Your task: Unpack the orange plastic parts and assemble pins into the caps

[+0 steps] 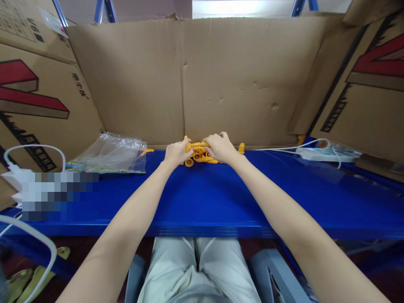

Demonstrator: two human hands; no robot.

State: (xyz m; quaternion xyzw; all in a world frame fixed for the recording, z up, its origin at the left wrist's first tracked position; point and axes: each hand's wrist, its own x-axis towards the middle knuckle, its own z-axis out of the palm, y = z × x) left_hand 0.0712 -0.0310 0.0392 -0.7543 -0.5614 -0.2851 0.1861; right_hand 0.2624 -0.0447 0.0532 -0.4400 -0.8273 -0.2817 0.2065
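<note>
A small heap of yellow plastic toy parts (199, 155) lies at the back of the blue table (202, 198), against the cardboard wall. My left hand (175, 153) is curled on the heap's left side, thumb touching a yellow piece. On the right side my right hand (220, 147) rests over the heap with its fingers bent around the pieces. One loose yellow piece (241, 148) stands just right of my right hand. Another yellow piece (145, 150) lies to the left, by the bags.
Clear plastic bags (110, 153) lie at the back left. A white power strip (326, 155) with cables sits at the back right. A white charger and cable (14, 170) are at the left edge. Cardboard boxes (246, 80) wall in the table on three sides.
</note>
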